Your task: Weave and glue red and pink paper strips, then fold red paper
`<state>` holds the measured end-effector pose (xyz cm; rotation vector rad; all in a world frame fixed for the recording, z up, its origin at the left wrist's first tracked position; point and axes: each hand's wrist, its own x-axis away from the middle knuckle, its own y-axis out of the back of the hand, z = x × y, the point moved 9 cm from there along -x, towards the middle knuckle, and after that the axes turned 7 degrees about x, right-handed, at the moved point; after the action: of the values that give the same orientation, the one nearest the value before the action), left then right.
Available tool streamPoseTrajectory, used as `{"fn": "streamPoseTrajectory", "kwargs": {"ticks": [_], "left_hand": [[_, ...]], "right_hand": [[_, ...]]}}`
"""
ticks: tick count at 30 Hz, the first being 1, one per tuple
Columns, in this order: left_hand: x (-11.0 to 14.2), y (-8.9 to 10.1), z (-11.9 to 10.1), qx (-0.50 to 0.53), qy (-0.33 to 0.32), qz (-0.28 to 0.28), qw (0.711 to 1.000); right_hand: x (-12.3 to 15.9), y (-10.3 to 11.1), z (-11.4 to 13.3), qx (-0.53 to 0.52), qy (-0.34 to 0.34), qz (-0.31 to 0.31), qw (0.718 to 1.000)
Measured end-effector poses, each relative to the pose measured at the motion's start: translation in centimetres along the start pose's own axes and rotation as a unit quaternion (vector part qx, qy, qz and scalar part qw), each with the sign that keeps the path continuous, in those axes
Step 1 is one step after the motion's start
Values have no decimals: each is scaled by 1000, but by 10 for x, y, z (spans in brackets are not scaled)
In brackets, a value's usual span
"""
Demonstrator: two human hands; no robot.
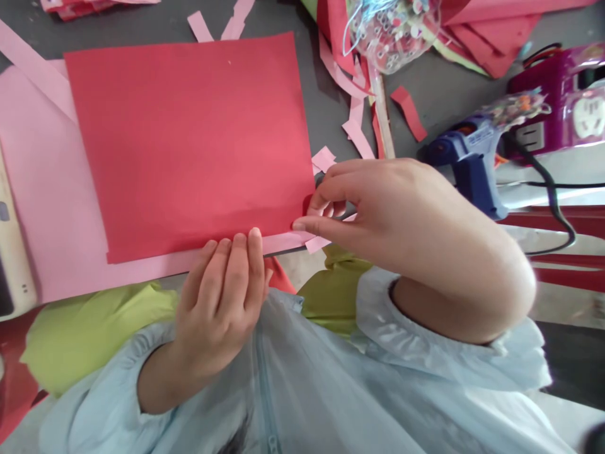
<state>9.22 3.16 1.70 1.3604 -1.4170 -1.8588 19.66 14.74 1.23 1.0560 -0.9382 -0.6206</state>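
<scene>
A sheet of red paper [189, 139] lies over a larger pink sheet [47, 176] on a dark grey table. My left hand [227, 277] is at the near edge of the red paper, its fingers stretched out side by side with the tips resting on that edge. The left thumb is mostly hidden. My right hand [378, 195] pinches the near right corner of the red paper between thumb and forefinger. Its other fingers curl behind and are partly hidden.
A blue glue gun [477, 157] and a purple power socket box [543, 101] stand at the right. Pink paper strips [357, 120] and a small red scrap [409, 113] lie nearby. A clear bag of beads [392, 38] is at the back. A cream-edged device [14, 252] lies far left.
</scene>
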Motion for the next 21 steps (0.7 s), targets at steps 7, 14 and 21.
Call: {"fn": "streamPoseTrajectory", "kwargs": {"ticks": [7, 14, 21], "left_hand": [[0, -1, 0, -19, 4, 5, 1000], [1, -4, 2, -8, 33, 12, 999], [-6, 0, -3, -63, 6, -4, 998]], "right_hand": [[1, -3, 0, 24, -5, -16, 1000], [2, -2, 3, 19, 22, -34, 999], [4, -3, 2, 18, 21, -30, 999]]}}
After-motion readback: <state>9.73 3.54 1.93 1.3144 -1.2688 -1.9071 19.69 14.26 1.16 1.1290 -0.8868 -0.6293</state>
